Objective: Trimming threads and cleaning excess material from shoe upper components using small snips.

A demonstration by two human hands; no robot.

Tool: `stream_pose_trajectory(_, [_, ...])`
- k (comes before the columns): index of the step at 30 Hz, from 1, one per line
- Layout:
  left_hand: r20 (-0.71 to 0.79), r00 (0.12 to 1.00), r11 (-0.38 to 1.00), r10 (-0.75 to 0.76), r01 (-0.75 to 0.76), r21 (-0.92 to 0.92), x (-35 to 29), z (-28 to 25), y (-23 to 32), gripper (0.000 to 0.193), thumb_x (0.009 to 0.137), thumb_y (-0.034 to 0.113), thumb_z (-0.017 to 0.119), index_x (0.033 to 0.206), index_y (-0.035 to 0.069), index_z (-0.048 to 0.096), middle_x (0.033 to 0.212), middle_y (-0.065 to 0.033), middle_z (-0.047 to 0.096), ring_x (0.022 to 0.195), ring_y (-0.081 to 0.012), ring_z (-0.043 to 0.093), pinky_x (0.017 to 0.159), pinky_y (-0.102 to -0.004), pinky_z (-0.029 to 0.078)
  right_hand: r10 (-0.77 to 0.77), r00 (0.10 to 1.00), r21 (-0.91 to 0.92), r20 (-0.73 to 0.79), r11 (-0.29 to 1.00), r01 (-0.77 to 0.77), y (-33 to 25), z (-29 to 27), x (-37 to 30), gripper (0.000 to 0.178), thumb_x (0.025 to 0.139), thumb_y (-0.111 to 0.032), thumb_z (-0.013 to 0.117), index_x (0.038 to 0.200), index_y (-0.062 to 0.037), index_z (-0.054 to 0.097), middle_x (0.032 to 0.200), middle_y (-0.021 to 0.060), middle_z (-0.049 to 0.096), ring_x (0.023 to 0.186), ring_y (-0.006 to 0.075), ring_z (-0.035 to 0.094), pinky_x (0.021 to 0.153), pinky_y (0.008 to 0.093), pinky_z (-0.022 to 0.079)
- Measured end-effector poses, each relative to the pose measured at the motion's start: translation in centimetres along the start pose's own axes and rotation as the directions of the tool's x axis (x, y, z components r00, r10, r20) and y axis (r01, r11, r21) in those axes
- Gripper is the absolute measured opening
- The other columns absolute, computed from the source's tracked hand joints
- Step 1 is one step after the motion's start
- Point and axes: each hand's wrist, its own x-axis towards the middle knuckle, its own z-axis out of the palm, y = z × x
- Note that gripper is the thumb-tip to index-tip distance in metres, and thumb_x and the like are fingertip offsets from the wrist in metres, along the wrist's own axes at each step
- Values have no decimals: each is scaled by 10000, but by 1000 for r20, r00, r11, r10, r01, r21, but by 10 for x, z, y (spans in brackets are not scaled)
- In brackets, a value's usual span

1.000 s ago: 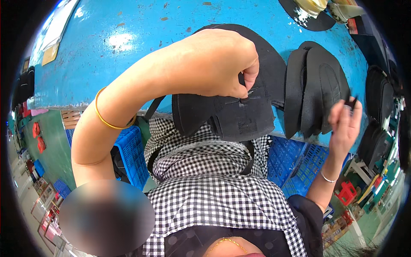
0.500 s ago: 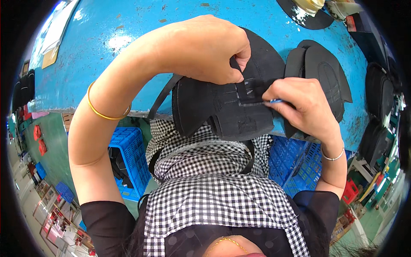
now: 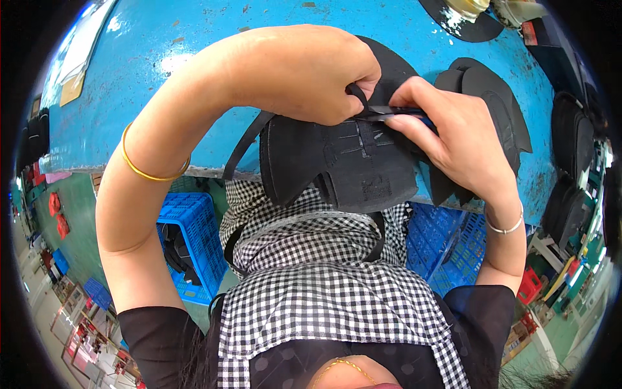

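On the flat blue worktop (image 3: 149, 129), wide black curved panel (image 3: 337, 159) left of stacked black rounded panels (image 3: 505, 117), with blue lattice plastic crate (image 3: 208, 233) below.

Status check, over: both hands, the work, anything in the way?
Left hand pinches black strap. Right hand holds snips close to strap. Black panel beneath, partly hidden by both hands.

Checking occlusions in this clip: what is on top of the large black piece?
Over the large black piece are the left hand, pinching a black strip, and the right hand, holding a slim tool; the surface directly beneath is hidden.
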Motion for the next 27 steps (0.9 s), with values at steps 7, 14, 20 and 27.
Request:
stream_pose_trajectory(7, [-200,978,957,-67,6,-290,-6,-3,-14,162,807,161,659,878,19,694,720,-108,657,684,-203,625,647,-352,493,110,991,103,-77,989,-102,-7,0,-6,220,870,-269,706,959,-94,606,740,72,630,657,266,640,554,373,481])
stream_pose_trajectory(14, [-259,880,559,-399,10,-829,-15,-35,6,195,945,164,697,1057,4,711,688,-18,659,487,-10,476,404,-163,298,-126,991,-433,-35,896,98,-69,41,-16,306,807,-175,651,1064,-12,621,1002,141,711,559,137,608,470,292,505])
stream_pose_trajectory(20, [-517,831,802,-204,-161,-576,-29,-40,12,166,969,168,657,1034,28,719,722,-83,713,485,-13,484,426,-158,313,25,992,-268,-126,962,-58,-50,38,-7,222,800,-111,720,998,-39,649,1006,116,722,697,234,701,521,280,515])
stream_pose_trajectory(27, [-256,934,690,-249,-14,-724,-29,-29,29,119,952,107,671,1016,8,655,761,-51,716,549,-2,508,489,-150,350,551,804,887,-226,-226,404,34,-11,-130,475,1010,-258,507,1424,-25,502,1423,144,552,1323,307,511,1127,484,382])
